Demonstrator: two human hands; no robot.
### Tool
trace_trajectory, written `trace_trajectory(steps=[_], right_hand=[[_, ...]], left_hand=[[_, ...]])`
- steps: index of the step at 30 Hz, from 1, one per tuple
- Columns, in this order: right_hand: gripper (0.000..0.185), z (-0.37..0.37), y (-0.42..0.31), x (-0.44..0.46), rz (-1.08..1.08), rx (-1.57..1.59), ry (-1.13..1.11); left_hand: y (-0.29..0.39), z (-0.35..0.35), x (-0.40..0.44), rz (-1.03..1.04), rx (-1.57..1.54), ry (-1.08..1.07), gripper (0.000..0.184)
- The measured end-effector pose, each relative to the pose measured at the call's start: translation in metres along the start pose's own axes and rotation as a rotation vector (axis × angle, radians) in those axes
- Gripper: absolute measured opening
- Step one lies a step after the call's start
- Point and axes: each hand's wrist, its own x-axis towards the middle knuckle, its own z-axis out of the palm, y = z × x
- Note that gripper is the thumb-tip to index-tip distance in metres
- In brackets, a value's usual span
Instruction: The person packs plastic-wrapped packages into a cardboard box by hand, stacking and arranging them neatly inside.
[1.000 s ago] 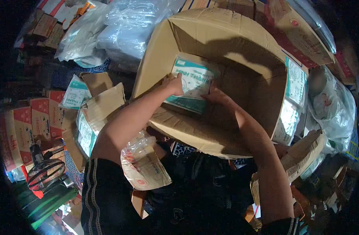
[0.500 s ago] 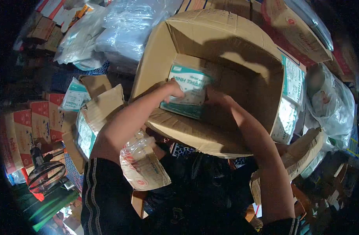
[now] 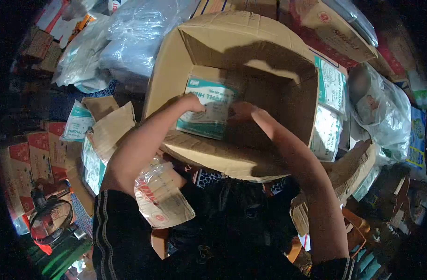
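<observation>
A large open cardboard box (image 3: 251, 155) stands before me. Flat in its left part lies a green-and-white printed packet (image 3: 211, 123). My left hand (image 3: 193, 103) is closed at the packet's left side, fingers curled against its surface. At the packet's right edge, in shadow, my right hand (image 3: 241, 111) is closed on it, with its fingertips partly hidden.
Similar green-and-white packets (image 3: 326, 130) are beside the box's right wall, and others (image 3: 78, 122) lie at the left. Clear plastic bundles (image 3: 129, 56) and bags (image 3: 383, 112) surround the box. A small fan (image 3: 51, 221) stands lower left. Torn cardboard (image 3: 164, 198) lies near my lap.
The whole view has shifted, so the box appears a little further left. My left hand's fingers have curled in more, while the packet stays in the left part of the box.
</observation>
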Motion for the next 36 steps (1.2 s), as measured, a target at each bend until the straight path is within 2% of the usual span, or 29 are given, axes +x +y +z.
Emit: trace_trajectory(steps=[1, 3, 4, 7, 10, 12, 14, 15, 16, 17, 19, 20, 22, 23, 24, 25, 27, 28, 30, 31, 32, 33, 35, 36], right_hand=[[0.049, 0.008, 0.005, -0.004, -0.094, 0.183, 0.036], [0.047, 0.030, 0.027, -0.003, -0.292, 0.368, -0.052], [0.046, 0.049, 0.046, 0.001, -0.352, 0.375, -0.105], [0.044, 0.103, 0.081, 0.020, -0.461, 0.255, -0.120], [0.041, 0.112, 0.074, 0.020, -0.465, 0.010, -0.083], [0.038, 0.111, 0.071, 0.015, -0.199, 0.133, -0.213], [0.037, 0.089, 0.022, 0.001, -0.174, -0.170, -0.261], [0.037, 0.081, 0.005, -0.007, -0.159, -0.320, -0.286], [0.036, 0.088, 0.012, -0.011, -0.337, -0.148, -0.135], [0.036, 0.101, 0.026, -0.014, -0.509, 0.029, 0.022], [0.034, 0.095, 0.007, -0.025, -0.530, 0.103, 0.111], [0.033, 0.058, -0.043, -0.042, -0.385, -0.005, 0.038], [0.030, 0.040, -0.072, -0.041, -0.317, -0.156, -0.037], [0.029, 0.042, -0.068, -0.031, -0.392, -0.204, -0.040], [0.028, 0.047, -0.062, -0.022, -0.400, -0.243, -0.066], [0.027, 0.053, -0.056, -0.014, -0.408, -0.282, -0.091], [0.026, 0.066, -0.048, -0.003, -0.283, -0.322, -0.188], [0.026, 0.054, -0.061, -0.011, -0.240, -0.347, -0.225], [0.026, 0.028, -0.089, -0.033, -0.159, -0.391, -0.310], [0.026, 0.022, -0.093, -0.044, -0.187, -0.325, -0.226], [0.026, 0.017, -0.092, -0.063, -0.213, -0.263, -0.141], [0.026, 0.010, -0.090, -0.082, -0.236, -0.203, -0.054], [0.026, -0.015, -0.101, -0.123, -0.261, -0.493, -0.035], [0.027, -0.017, -0.098, -0.143, -0.279, -0.407, 0.099]], left_hand=[[0.001, -0.005, -0.002, 0.041, -0.095, -0.139, 0.085], [0.007, -0.009, -0.019, -0.040, -0.360, -0.133, 0.086], [0.012, -0.013, -0.026, -0.079, -0.492, -0.130, 0.086], [-0.023, 0.014, 0.030, 0.142, -0.564, -0.183, 0.091], [-0.018, 0.046, 0.042, -0.030, -0.268, 0.422, 0.089], [0.000, 0.057, 0.041, -0.144, -0.064, 0.719, 0.087], [0.009, 0.044, 0.038, -0.145, -0.091, 0.660, 0.083], [0.011, 0.020, 0.033, -0.096, -0.214, 0.466, 0.080], [0.011, 0.002, 0.035, -0.048, -0.331, 0.268, 0.078], [0.007, -0.006, 0.048, -0.055, -0.286, 0.270, 0.075], [-0.003, -0.014, 0.071, -0.074, -0.195, 0.270, 0.071], [0.020, -0.046, 0.035, -0.104, -0.022, 0.233, 0.059], [0.019, -0.057, 0.027, 0.175, -0.281, 0.277, 0.052], [0.019, -0.061, 0.026, 0.315, -0.414, 0.300, 0.049], [0.017, -0.056, 0.040, 0.328, -0.552, 0.167, 0.051], [0.021, -0.058, 0.037, 0.443, -0.477, 0.167, 0.051], [0.033, -0.060, 0.030, 0.670, -0.318, 0.152, 0.052], [0.040, -0.069, 0.029, 0.706, -0.234, 0.047, 0.051], [0.054, -0.079, 0.020, 0.717, -0.002, -0.027, 0.049], [0.059, -0.084, 0.018, 0.721, 0.115, -0.055, 0.049], [0.057, -0.075, 0.033, 0.637, 0.106, -0.155, 0.046], [0.051, -0.063, 0.047, 0.641, 0.075, -0.119, 0.046], [0.031, -0.035, 0.076, 0.653, 0.013, -0.051, 0.045], [0.016, -0.019, 0.091, 0.749, -0.016, 0.009, 0.046]])
